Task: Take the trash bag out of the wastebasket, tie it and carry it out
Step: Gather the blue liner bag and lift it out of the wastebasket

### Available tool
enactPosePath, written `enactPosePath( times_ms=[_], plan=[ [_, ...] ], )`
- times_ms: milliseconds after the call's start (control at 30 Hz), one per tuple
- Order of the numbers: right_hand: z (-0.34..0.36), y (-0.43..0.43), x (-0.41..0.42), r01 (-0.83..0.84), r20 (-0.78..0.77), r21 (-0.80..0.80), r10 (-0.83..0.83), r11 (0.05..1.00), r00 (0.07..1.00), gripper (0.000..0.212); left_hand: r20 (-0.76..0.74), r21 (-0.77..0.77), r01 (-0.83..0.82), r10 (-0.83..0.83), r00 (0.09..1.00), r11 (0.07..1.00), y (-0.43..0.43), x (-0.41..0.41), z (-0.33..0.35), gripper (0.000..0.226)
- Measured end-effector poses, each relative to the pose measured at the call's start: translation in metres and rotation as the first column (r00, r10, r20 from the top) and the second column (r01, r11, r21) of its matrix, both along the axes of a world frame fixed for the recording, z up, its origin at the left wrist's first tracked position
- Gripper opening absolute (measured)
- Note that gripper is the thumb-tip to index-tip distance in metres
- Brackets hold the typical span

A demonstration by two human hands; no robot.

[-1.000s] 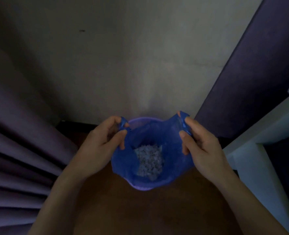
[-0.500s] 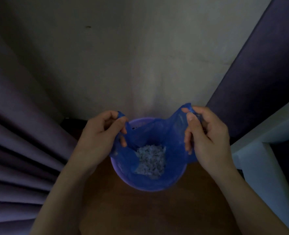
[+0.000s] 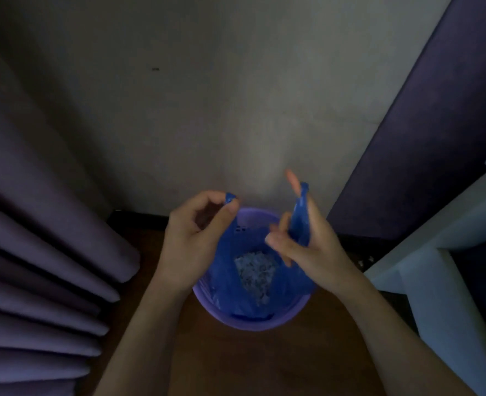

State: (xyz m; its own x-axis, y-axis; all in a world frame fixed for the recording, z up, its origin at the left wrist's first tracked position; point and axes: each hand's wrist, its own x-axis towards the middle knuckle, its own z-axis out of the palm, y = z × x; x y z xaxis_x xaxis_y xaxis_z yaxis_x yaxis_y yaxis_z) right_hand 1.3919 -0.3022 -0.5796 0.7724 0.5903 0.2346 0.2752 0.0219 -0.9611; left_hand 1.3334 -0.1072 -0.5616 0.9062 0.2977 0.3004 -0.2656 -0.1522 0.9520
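A round purple wastebasket [image 3: 253, 322] stands on the brown floor against the wall. A blue trash bag [image 3: 224, 270] sits in it, with pale crumpled scraps [image 3: 254, 270] at the bottom. My left hand [image 3: 190, 238] pinches the bag's left corner between thumb and forefinger above the rim. The right corner is drawn up into a narrow strip that runs through my right hand [image 3: 307, 241], whose fingers are spread and blurred. The bag's mouth is pulled narrow between the two hands.
Purple curtain folds [image 3: 44, 267] hang close on the left. A dark purple panel [image 3: 435, 138] leans on the right, with white furniture [image 3: 450, 281] below it. A pale wall [image 3: 207, 110] is behind the basket. Brown floor [image 3: 250, 364] lies in front.
Both hands have lifted the bag's corners higher and drawn them closer together. The right corner is now gathered into a strip and the right fingers have spread.
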Motion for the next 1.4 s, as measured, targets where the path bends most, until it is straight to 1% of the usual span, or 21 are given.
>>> enactPosePath(
  times_ms=[100,167,233,300,400,500,533,567,633,667,733,833,867,967,1033,1133,1167,1233,1333,1367,1400],
  plan=[
    [-0.011,0.018,-0.003,-0.077,0.016,-0.155,0.08,0.985,0.997,0.093,0.023,-0.053,0.062,-0.061,0.998,0.997,-0.008,0.001,0.003,0.006],
    [-0.02,0.032,-0.009,-0.094,0.024,-0.178,0.1,0.98,0.995,0.071,0.021,-0.084,0.123,-0.122,0.992,0.989,-0.011,0.002,0.001,0.007],
    [-0.025,0.042,-0.014,-0.002,0.084,-0.201,0.02,0.98,0.996,0.03,0.023,-0.083,0.188,-0.187,0.982,0.979,-0.012,0.001,-0.002,0.007],
    [-0.027,0.043,-0.014,0.094,0.146,-0.191,-0.067,0.977,0.987,0.018,0.035,-0.119,0.249,-0.247,0.968,0.961,-0.008,-0.001,-0.005,0.009],
    [-0.024,0.037,-0.009,0.158,0.125,-0.183,-0.137,0.97,0.983,0.028,0.036,-0.132,0.274,-0.271,0.962,0.953,0.01,-0.002,-0.017,0.038],
    [-0.014,0.03,-0.008,0.122,0.054,-0.111,-0.116,0.986,0.992,0.021,-0.147,0.008,0.385,-0.38,0.913,0.923,0.011,-0.001,-0.037,0.076],
    [-0.01,0.028,-0.009,0.089,0.027,-0.085,-0.087,0.992,0.996,0.013,-0.206,0.047,0.447,-0.429,0.879,0.893,0.005,-0.001,-0.045,0.076],
    [-0.007,0.026,-0.01,0.073,0.01,-0.071,-0.073,0.995,0.997,0.007,-0.263,0.076,0.488,-0.455,0.851,0.87,-0.002,0.0,-0.053,0.065],
    [-0.002,0.022,-0.01,0.084,0.003,-0.066,-0.084,0.994,0.996,0.004,-0.32,0.155,0.48,-0.416,0.851,0.864,-0.012,0.003,-0.061,0.023],
    [-0.002,0.019,-0.008,0.1,-0.004,-0.062,-0.1,0.993,0.995,0.005,-0.324,0.177,0.452,-0.382,0.865,0.874,-0.014,0.005,-0.064,0.014],
    [-0.003,0.01,-0.006,0.122,-0.024,-0.053,-0.123,0.991,0.992,0.013,-0.341,0.143,0.348,-0.284,0.896,0.927,-0.017,0.01,-0.07,0.022],
    [-0.009,-0.014,-0.003,0.172,-0.034,-0.083,-0.175,0.982,0.984,0.054,-0.334,0.003,0.124,-0.116,0.935,0.992,-0.017,0.018,-0.08,0.028],
    [-0.011,-0.023,-0.002,0.202,-0.025,-0.062,-0.203,0.978,0.979,0.061,-0.332,-0.059,0.065,-0.081,0.94,0.996,-0.017,0.02,-0.084,0.032],
    [-0.018,-0.045,0.003,0.283,-0.092,0.143,-0.272,0.948,0.958,0.054,-0.326,-0.306,-0.064,-0.041,0.945,0.95,-0.015,0.028,-0.089,0.037],
    [-0.022,-0.055,0.007,0.315,-0.164,0.225,-0.283,0.922,0.945,0.06,-0.317,-0.404,-0.086,-0.051,0.947,0.911,-0.015,0.032,-0.087,0.042],
    [-0.029,-0.057,0.013,0.26,-0.151,0.027,-0.253,0.965,0.956,0.098,-0.312,-0.459,-0.047,-0.112,0.943,0.887,-0.021,0.035,-0.085,0.046],
    [-0.032,-0.056,0.014,0.203,-0.145,-0.041,-0.207,0.978,0.968,0.101,-0.306,-0.487,-0.026,-0.143,0.941,0.873,-0.024,0.035,-0.084,0.044],
    [-0.041,-0.049,0.014,0.115,-0.119,-0.119,-0.13,0.986,0.984,0.086,-0.277,-0.521,0.027,-0.199,0.94,0.853,-0.027,0.034,-0.083,0.037],
    [-0.05,-0.032,0.013,0.143,0.005,-0.196,-0.145,0.97,0.989,0.026,-0.258,-0.549,0.045,-0.22,0.941,0.835,-0.028,0.03,-0.077,0.033],
    [-0.05,-0.026,0.012,0.164,-0.002,-0.182,-0.167,0.97,0.986,0.019,-0.26,-0.554,0.029,-0.206,0.943,0.832,-0.027,0.029,-0.075,0.034],
    [-0.049,-0.021,0.011,0.184,-0.051,-0.146,-0.193,0.972,0.98,0.025,-0.266,-0.557,0.012,-0.192,0.945,0.831,-0.027,0.027,-0.073,0.035]
  ],
)
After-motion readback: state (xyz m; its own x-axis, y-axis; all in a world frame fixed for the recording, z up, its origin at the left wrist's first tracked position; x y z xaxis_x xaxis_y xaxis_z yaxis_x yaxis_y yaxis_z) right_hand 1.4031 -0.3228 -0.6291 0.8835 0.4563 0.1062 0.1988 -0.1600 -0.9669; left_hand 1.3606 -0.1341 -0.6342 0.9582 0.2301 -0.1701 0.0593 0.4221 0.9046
